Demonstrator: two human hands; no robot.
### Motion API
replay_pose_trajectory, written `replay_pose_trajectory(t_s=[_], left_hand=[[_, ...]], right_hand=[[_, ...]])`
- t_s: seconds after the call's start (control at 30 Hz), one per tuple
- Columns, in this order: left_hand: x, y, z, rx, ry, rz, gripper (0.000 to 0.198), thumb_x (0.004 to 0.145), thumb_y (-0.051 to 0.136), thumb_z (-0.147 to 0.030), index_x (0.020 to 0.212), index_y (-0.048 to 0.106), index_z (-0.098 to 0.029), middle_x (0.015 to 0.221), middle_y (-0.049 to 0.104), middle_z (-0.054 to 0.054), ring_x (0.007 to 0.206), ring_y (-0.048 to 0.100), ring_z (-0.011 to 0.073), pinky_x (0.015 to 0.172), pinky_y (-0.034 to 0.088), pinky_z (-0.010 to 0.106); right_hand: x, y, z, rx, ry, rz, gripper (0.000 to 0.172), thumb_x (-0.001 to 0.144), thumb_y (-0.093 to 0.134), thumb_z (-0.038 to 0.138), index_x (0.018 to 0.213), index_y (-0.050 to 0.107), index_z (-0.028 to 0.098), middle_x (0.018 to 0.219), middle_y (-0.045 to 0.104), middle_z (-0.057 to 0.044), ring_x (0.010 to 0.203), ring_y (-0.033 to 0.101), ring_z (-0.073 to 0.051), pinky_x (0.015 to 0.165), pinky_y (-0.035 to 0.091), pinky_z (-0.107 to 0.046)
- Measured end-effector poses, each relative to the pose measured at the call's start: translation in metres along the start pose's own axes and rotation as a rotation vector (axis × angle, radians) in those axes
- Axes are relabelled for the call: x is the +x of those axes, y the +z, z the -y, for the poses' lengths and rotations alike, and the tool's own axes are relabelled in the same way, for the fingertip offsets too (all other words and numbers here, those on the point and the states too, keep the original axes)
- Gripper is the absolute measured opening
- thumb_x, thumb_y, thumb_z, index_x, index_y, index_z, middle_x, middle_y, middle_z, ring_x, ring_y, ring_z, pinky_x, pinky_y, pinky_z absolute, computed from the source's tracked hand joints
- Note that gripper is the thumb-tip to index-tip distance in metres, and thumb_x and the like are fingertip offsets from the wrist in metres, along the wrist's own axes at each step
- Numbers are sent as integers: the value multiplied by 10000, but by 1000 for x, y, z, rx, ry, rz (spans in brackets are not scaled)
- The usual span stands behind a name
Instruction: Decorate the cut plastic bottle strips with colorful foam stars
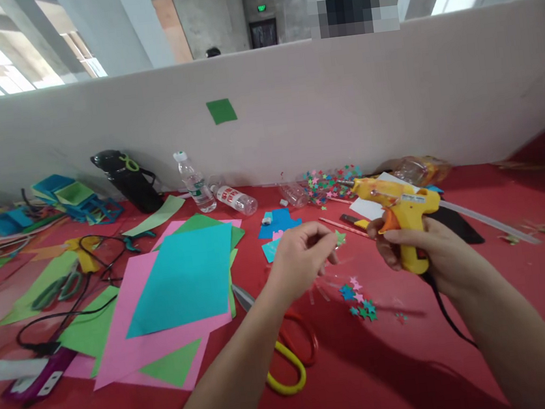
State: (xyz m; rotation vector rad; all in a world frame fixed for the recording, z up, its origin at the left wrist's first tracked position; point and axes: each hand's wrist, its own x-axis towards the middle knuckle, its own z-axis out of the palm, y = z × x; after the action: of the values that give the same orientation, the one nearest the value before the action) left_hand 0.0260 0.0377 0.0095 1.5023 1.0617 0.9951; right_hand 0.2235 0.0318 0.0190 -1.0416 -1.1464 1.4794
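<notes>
My left hand [302,253] is over the middle of the red table, its thumb and fingers pinched on a small light green star [340,237]. To its right, my right hand [440,252] wraps round the handle of a yellow glue gun [413,207], with fingers by the orange trigger. The gun's nozzle points left, and a clear glue stick [493,222] juts out of its back end. On the table below my hands lies a small cluster of pink, blue and green stars [361,306]. Scissors [291,366] with red and yellow handles lie partly under my left forearm.
Pink, green and blue paper sheets [186,273] are stacked to the left. Behind them stand a black flask [127,181] and a water bottle [196,183]; another bottle [235,199] lies nearby. Loose stars [322,185] and a box cutter [353,223] are further back, before a white partition [281,111].
</notes>
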Motion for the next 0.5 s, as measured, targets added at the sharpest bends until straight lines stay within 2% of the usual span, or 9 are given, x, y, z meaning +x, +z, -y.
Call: replay_pose_trajectory(t_s=[0.13, 0.27, 0.5], left_hand=[[-6, 17, -2, 28, -22, 79, 178, 850, 523, -270, 704, 573, -180, 594, 596, -30, 438, 488, 54, 452, 377, 186], [-8, 24, -5, 38, -63, 88, 140, 817, 526, -239, 701, 570, -175, 580, 571, -39, 431, 482, 52, 441, 375, 182], [-7, 29, -4, -9, -34, 79, 84, 764, 552, -204, 686, 574, -183, 590, 568, -40, 435, 463, 59, 434, 368, 195]], right_hand=[[-7, 12, -10, -110, 6, 2, 205, 676, 744, 276, 814, 640, 164, 569, 596, 17, 493, 546, -118, 478, 440, -226], [-6, 7, -20, -173, 26, 18, 179, 702, 733, 281, 767, 629, 150, 600, 621, -2, 533, 570, -127, 515, 441, -234], [-6, -1, -29, -209, -18, -36, 152, 733, 712, 295, 721, 635, 164, 601, 617, 2, 552, 562, -129, 511, 414, -230]])
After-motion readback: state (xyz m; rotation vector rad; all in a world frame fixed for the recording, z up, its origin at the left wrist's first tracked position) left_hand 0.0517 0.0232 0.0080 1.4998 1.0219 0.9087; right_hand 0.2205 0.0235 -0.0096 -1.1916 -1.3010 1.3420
